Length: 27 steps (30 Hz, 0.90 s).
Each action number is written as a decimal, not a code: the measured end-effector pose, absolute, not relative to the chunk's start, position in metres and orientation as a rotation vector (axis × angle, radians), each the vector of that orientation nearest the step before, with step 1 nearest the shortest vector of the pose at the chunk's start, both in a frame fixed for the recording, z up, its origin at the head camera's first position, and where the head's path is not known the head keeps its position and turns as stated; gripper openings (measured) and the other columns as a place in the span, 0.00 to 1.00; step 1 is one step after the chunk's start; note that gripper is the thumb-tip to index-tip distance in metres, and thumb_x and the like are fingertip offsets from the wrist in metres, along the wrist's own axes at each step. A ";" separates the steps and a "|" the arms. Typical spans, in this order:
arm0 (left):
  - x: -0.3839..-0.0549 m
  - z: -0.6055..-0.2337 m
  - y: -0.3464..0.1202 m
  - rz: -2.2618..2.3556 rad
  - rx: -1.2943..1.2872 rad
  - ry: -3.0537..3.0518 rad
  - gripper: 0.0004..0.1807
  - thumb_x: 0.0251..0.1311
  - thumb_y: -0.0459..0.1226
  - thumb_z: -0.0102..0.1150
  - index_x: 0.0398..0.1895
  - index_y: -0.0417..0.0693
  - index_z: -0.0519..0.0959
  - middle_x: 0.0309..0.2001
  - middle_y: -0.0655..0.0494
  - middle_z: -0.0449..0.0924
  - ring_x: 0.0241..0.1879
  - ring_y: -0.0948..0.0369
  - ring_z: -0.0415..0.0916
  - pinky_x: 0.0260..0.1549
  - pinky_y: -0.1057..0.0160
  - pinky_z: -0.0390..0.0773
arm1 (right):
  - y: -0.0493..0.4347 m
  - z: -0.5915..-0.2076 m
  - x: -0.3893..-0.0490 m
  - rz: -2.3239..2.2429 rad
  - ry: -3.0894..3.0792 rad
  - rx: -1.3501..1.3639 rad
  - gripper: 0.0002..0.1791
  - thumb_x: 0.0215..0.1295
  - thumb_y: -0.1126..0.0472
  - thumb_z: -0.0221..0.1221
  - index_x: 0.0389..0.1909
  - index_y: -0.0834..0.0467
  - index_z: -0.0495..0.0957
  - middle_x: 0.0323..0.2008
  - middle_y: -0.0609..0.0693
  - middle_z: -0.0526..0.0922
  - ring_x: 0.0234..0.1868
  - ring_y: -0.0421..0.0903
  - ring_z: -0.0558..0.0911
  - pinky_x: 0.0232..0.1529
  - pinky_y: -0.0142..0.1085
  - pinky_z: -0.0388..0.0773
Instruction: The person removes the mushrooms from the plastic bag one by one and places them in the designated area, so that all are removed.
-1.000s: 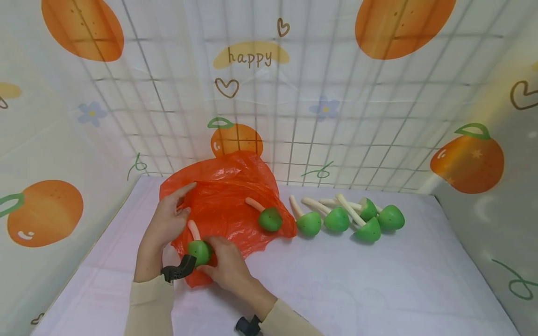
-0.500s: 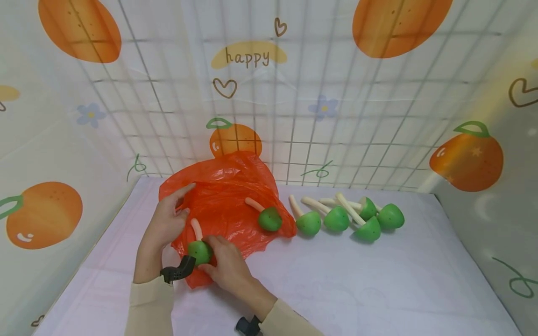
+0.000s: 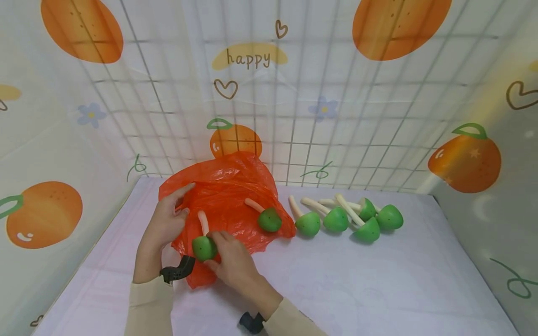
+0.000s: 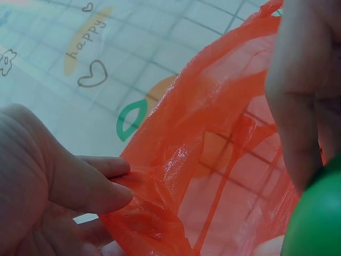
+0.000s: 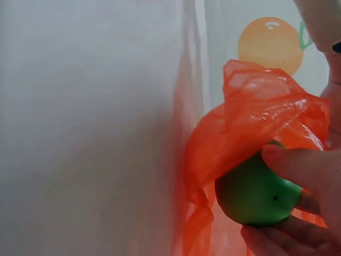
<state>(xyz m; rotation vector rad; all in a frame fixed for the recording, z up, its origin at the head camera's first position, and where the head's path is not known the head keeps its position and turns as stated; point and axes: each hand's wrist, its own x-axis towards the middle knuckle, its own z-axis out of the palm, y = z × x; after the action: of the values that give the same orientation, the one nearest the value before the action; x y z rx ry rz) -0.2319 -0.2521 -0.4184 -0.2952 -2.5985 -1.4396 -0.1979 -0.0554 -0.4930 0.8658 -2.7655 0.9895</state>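
A thin red plastic bag [image 3: 235, 175] lies at the back left of the table. My left hand [image 3: 165, 224] pinches its edge between thumb and fingers, as the left wrist view shows. With my right hand [image 3: 237, 263] I grip a mushroom-shaped piece by its round green cap [image 3: 203, 248], low at the bag's front. Its pale stem [image 3: 203, 223] points away from me. In the right wrist view, red film hangs beside that cap [image 5: 256, 192]. Another green-capped mushroom shape [image 3: 269, 220] is at the bag's right part; whether it lies in or on the film I cannot tell.
Right of the bag lie several more green-capped mushroom shapes [image 3: 336, 219] with pale stems, some crossing each other. A printed curtain [image 3: 361, 116] over a wire grid closes off the back. The pale tabletop [image 3: 357, 284] stretches across the front right.
My right hand has moved slightly to the right and away from me with the mushroom shape, whose stem has shifted along. The left hand and the bag look unchanged.
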 end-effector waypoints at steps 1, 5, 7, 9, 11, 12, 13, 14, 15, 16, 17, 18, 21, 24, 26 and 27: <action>-0.232 -0.418 -0.252 -1.437 -0.294 -2.601 0.34 0.68 0.20 0.46 0.79 0.40 0.66 0.76 0.39 0.66 0.74 0.36 0.63 0.67 0.37 0.70 | -0.055 -0.492 -0.198 0.986 -2.768 0.864 0.31 0.59 0.57 0.78 0.62 0.55 0.78 0.52 0.51 0.84 0.48 0.46 0.84 0.54 0.39 0.85; -0.231 -0.418 -0.252 -1.426 -0.287 -2.610 0.34 0.69 0.20 0.46 0.79 0.41 0.66 0.76 0.39 0.66 0.75 0.36 0.62 0.68 0.36 0.68 | -0.052 -0.487 -0.199 0.997 -2.779 0.858 0.31 0.59 0.57 0.77 0.62 0.55 0.77 0.54 0.51 0.83 0.49 0.47 0.84 0.54 0.41 0.85; -0.231 -0.417 -0.252 -1.425 -0.281 -2.611 0.34 0.69 0.20 0.46 0.79 0.41 0.67 0.76 0.39 0.66 0.75 0.37 0.63 0.69 0.36 0.68 | -0.049 -0.483 -0.199 1.017 -2.782 0.858 0.31 0.60 0.57 0.77 0.63 0.55 0.77 0.54 0.51 0.83 0.50 0.47 0.84 0.55 0.41 0.85; -0.231 -0.417 -0.252 -1.426 -0.279 -2.611 0.34 0.69 0.20 0.46 0.79 0.41 0.66 0.76 0.39 0.66 0.75 0.37 0.63 0.68 0.37 0.69 | -0.046 -0.480 -0.200 1.055 -2.777 0.861 0.31 0.60 0.58 0.77 0.63 0.55 0.77 0.55 0.51 0.83 0.50 0.46 0.84 0.55 0.40 0.85; -0.231 -0.417 -0.252 -1.434 -0.279 -2.609 0.34 0.69 0.20 0.46 0.79 0.42 0.66 0.76 0.39 0.67 0.74 0.38 0.64 0.67 0.38 0.71 | -0.043 -0.476 -0.201 1.083 -2.766 0.867 0.31 0.60 0.58 0.76 0.63 0.55 0.77 0.55 0.50 0.83 0.51 0.46 0.83 0.55 0.40 0.85; -0.231 -0.417 -0.252 -1.442 -0.282 -2.606 0.34 0.69 0.20 0.46 0.79 0.42 0.66 0.76 0.39 0.67 0.74 0.38 0.64 0.66 0.38 0.72 | -0.041 -0.475 -0.202 1.098 -2.766 0.868 0.31 0.61 0.58 0.76 0.64 0.55 0.77 0.55 0.50 0.83 0.51 0.46 0.83 0.56 0.40 0.85; -0.231 -0.417 -0.252 -1.450 -0.285 -2.603 0.35 0.69 0.20 0.46 0.79 0.42 0.66 0.76 0.39 0.67 0.74 0.38 0.64 0.64 0.39 0.73 | -0.039 -0.473 -0.203 1.112 -2.763 0.872 0.31 0.61 0.58 0.76 0.64 0.55 0.77 0.56 0.49 0.83 0.52 0.46 0.83 0.56 0.40 0.84; -0.231 -0.417 -0.252 -1.454 -0.287 -2.602 0.35 0.69 0.20 0.46 0.80 0.42 0.65 0.76 0.39 0.67 0.74 0.38 0.64 0.64 0.39 0.74 | -0.036 -0.471 -0.203 1.124 -2.767 0.870 0.31 0.61 0.58 0.76 0.65 0.55 0.77 0.56 0.49 0.83 0.52 0.45 0.82 0.56 0.39 0.84; -0.231 -0.417 -0.251 -1.457 -0.290 -2.600 0.35 0.69 0.20 0.46 0.80 0.41 0.65 0.75 0.39 0.67 0.74 0.38 0.65 0.63 0.40 0.75 | -0.034 -0.468 -0.204 1.135 -2.766 0.871 0.32 0.61 0.58 0.76 0.65 0.55 0.77 0.57 0.48 0.83 0.53 0.45 0.82 0.56 0.39 0.84; -0.231 -0.417 -0.251 -1.458 -0.294 -2.597 0.35 0.69 0.20 0.46 0.79 0.41 0.65 0.75 0.39 0.67 0.73 0.37 0.65 0.63 0.40 0.75 | -0.032 -0.465 -0.204 1.150 -2.765 0.876 0.32 0.61 0.58 0.76 0.65 0.55 0.77 0.56 0.48 0.83 0.53 0.45 0.81 0.56 0.39 0.84; -0.231 -0.417 -0.251 -1.459 -0.295 -2.595 0.35 0.69 0.20 0.46 0.79 0.41 0.65 0.75 0.39 0.67 0.73 0.37 0.65 0.62 0.40 0.76 | -0.029 -0.463 -0.205 1.159 -2.766 0.883 0.31 0.61 0.58 0.76 0.65 0.55 0.77 0.56 0.47 0.82 0.52 0.45 0.81 0.56 0.38 0.84; -0.231 -0.417 -0.251 -1.459 -0.295 -2.594 0.35 0.69 0.20 0.46 0.79 0.41 0.65 0.75 0.39 0.67 0.73 0.37 0.66 0.62 0.40 0.76 | -0.026 -0.460 -0.205 1.165 -2.764 0.886 0.31 0.61 0.58 0.76 0.65 0.55 0.77 0.56 0.47 0.82 0.52 0.45 0.81 0.56 0.38 0.83; -0.230 -0.417 -0.251 -1.456 -0.288 -2.593 0.35 0.69 0.20 0.47 0.79 0.42 0.66 0.75 0.38 0.68 0.73 0.37 0.66 0.61 0.41 0.77 | -0.018 -0.448 -0.206 1.165 -2.732 0.919 0.31 0.60 0.57 0.77 0.63 0.55 0.78 0.55 0.47 0.83 0.51 0.45 0.81 0.54 0.36 0.84; -0.230 -0.417 -0.251 -1.460 -0.264 -2.604 0.35 0.69 0.20 0.47 0.80 0.43 0.65 0.75 0.39 0.67 0.72 0.37 0.67 0.60 0.41 0.78 | -0.010 -0.437 -0.205 1.138 -2.675 0.962 0.30 0.59 0.57 0.77 0.61 0.56 0.79 0.53 0.47 0.84 0.49 0.45 0.82 0.52 0.36 0.84; -0.229 -0.417 -0.250 -1.457 -0.248 -2.613 0.35 0.70 0.20 0.47 0.80 0.44 0.65 0.75 0.39 0.67 0.72 0.37 0.67 0.61 0.41 0.77 | -0.005 -0.431 -0.205 1.132 -2.642 0.980 0.29 0.58 0.58 0.78 0.60 0.56 0.79 0.53 0.47 0.84 0.48 0.45 0.82 0.51 0.36 0.84; -0.229 -0.417 -0.250 -1.454 -0.241 -2.618 0.35 0.70 0.20 0.47 0.80 0.45 0.65 0.75 0.39 0.67 0.72 0.37 0.67 0.61 0.41 0.77 | -0.002 -0.428 -0.204 1.127 -2.631 0.984 0.29 0.58 0.58 0.78 0.60 0.56 0.79 0.52 0.46 0.84 0.48 0.44 0.82 0.51 0.36 0.84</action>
<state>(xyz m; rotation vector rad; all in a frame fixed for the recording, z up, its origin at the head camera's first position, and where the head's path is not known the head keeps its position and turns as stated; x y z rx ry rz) -0.2290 -0.2503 -0.4170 -0.2412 -2.6175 -1.4544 -0.2042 -0.0025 -0.4282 0.9839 -2.6308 1.1274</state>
